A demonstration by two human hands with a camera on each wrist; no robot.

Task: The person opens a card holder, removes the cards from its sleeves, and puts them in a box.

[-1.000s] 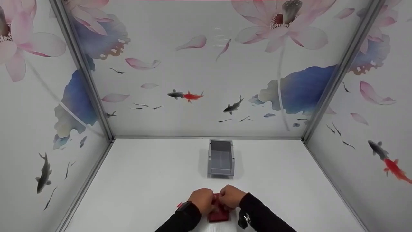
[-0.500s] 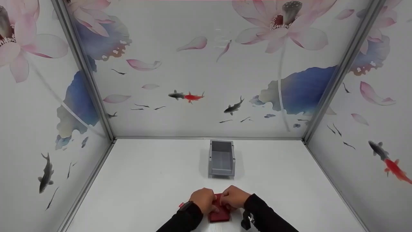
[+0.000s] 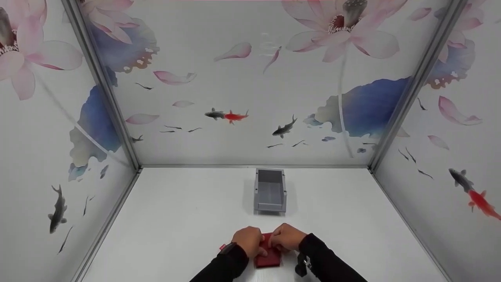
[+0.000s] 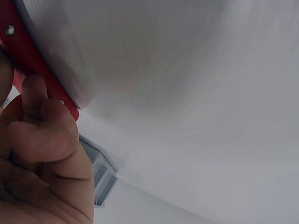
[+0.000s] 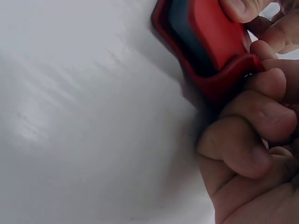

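In the head view a small red case lies at the front middle of the white table, between the two hands. It looks like a soft folded wallet-type pouch; its exact kind is unclear. Silver snaps or rivets dot the red edge in the left wrist view. The left hand grips its left side, thumb on top. Opposite, the right hand pinches its right edge with curled fingers. In the right wrist view the case gapes along one side, showing a dark inside. The hands cover much of its far part.
A grey open-topped bin stands beyond the hands near the back wall. White panels painted with lotus flowers and fish enclose the table at the left, back and right, joined by metal frame bars.
The right hand has shifted slightly to the right, uncovering more of the red case. The left hand keeps its hold, its thumb lying more plainly on the case. The bin stays put.
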